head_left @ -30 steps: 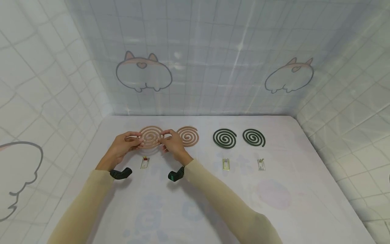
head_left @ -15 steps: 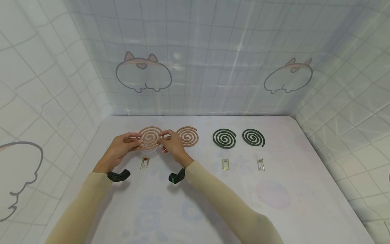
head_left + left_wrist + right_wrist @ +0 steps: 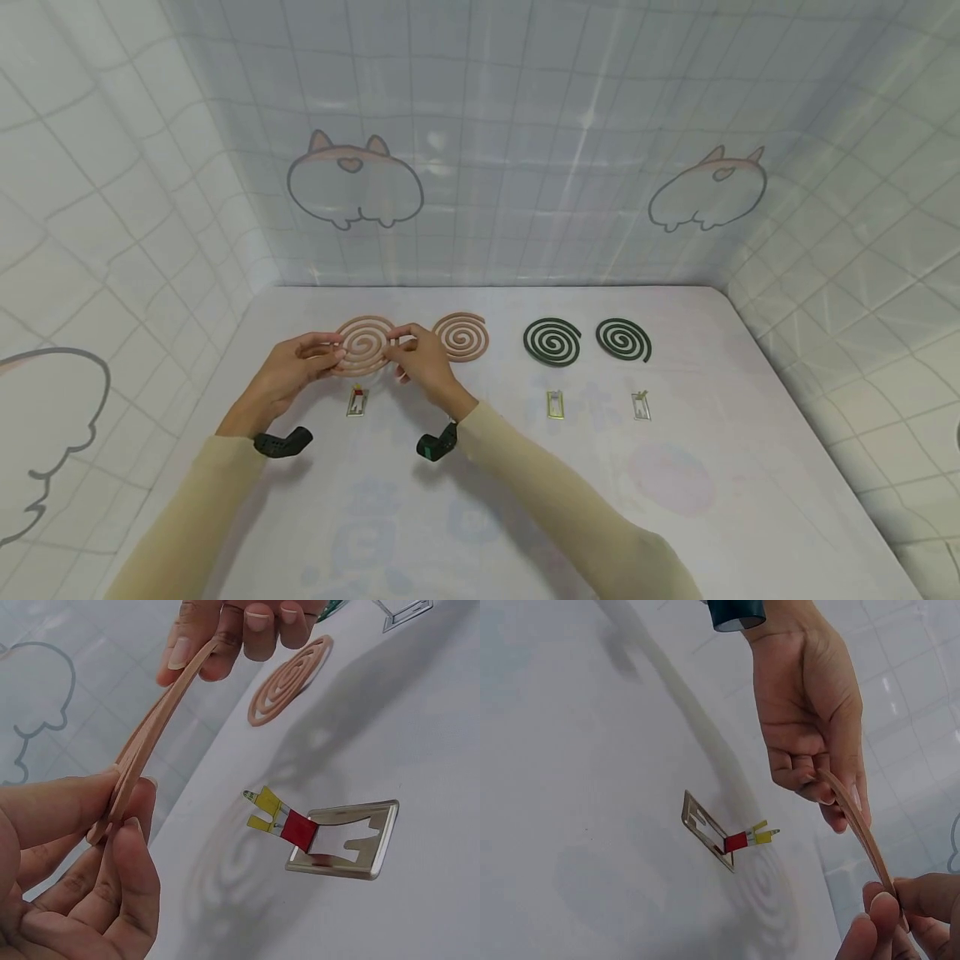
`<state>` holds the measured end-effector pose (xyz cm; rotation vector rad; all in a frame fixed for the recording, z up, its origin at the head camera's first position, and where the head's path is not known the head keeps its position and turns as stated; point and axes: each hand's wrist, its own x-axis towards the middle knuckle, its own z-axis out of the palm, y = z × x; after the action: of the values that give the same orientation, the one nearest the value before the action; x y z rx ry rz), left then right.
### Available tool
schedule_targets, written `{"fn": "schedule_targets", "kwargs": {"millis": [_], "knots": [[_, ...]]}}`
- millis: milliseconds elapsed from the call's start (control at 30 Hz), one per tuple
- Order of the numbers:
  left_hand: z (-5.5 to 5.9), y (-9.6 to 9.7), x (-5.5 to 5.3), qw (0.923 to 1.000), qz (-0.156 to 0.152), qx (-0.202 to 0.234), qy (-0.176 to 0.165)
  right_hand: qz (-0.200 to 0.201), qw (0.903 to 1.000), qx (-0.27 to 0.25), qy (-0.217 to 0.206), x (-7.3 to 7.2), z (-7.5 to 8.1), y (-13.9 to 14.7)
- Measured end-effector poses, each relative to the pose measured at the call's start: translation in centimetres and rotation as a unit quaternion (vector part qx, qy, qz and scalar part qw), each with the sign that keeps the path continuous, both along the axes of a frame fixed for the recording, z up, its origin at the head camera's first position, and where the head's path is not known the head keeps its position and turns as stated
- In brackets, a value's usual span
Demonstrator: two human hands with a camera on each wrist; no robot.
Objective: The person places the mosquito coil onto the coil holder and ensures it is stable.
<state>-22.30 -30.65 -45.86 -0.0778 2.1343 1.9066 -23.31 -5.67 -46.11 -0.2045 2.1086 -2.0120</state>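
A tan mosquito coil (image 3: 364,343) is held above the table between both hands. At its left edge my left hand (image 3: 291,373) pinches it between thumb and fingers. My right hand (image 3: 429,364) pinches the opposite edge. In the left wrist view the coil (image 3: 154,735) appears nearly edge-on and raised off the surface, its shadow on the cloth. Just below it lies a small metal coil stand (image 3: 357,402), whose raised tab is red and yellow; the right wrist view shows this tab (image 3: 736,841) sticking up from the frame.
A second tan coil (image 3: 461,337) lies right of my right hand. Farther right are two dark green coils, one (image 3: 552,342) nearer and another (image 3: 624,339) beyond. Below them sit a gold-coloured stand (image 3: 556,404) and a silver one (image 3: 641,406). Tiled-pattern cloth walls (image 3: 510,208) surround the table.
Both hands have shifted slightly left and toward me with the tan coil between them. The other coils and the stands stay where they were.
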Motion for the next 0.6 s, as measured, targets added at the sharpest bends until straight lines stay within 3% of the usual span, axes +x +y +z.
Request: {"fn": "schedule_targets", "kwargs": {"millis": [600], "knots": [[0.1, -0.2, 1.7, 0.9998, -0.011, -0.016, 0.005, 0.015, 0.9998, -0.001, -0.013, 1.4, -0.4, 0.2]]}}
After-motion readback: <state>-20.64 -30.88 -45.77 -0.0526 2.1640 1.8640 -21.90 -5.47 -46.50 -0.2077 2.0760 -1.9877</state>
